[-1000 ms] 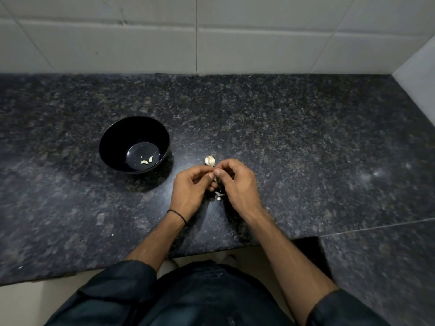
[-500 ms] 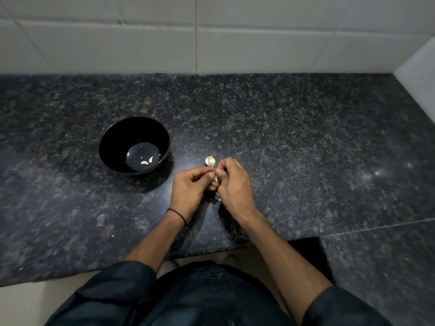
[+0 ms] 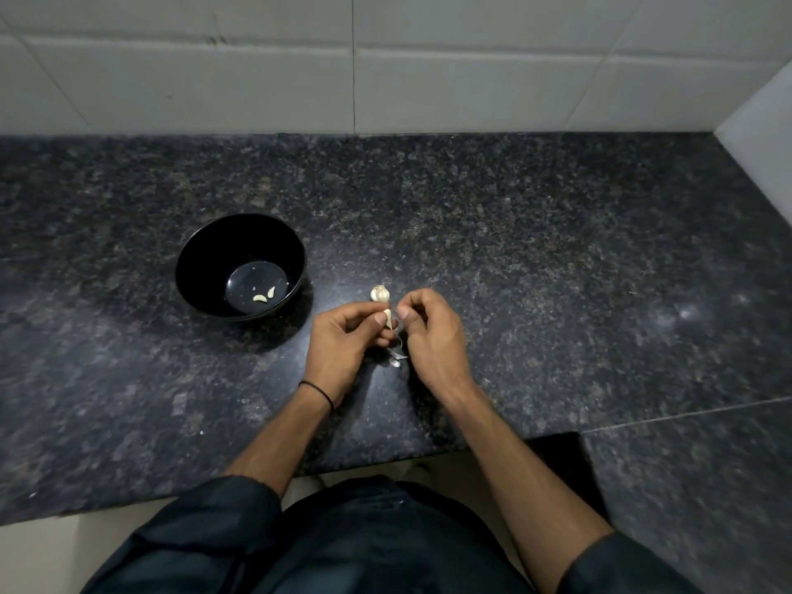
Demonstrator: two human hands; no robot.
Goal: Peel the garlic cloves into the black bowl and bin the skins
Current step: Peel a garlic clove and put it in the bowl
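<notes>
Observed: left hand (image 3: pixel 343 336) pinches garlic clove (image 3: pixel 388 318) at its fingertips; right hand (image 3: pixel 433 336) pinches skin strip (image 3: pixel 397 332) just beside it. Left of the grip sits black bowl (image 3: pixel 193 259); loose skins (image 3: pixel 396 361) lie beneath.

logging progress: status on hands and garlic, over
Left hand pinches clove, right hand pinches its skin. Two peeled cloves in bowl. Bulb and scraps on counter, nothing blocking.

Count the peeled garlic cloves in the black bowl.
2. One pale peeled garlic clove lies on the round black bowl's floor; the other just right of it. None seems hidden.
</notes>
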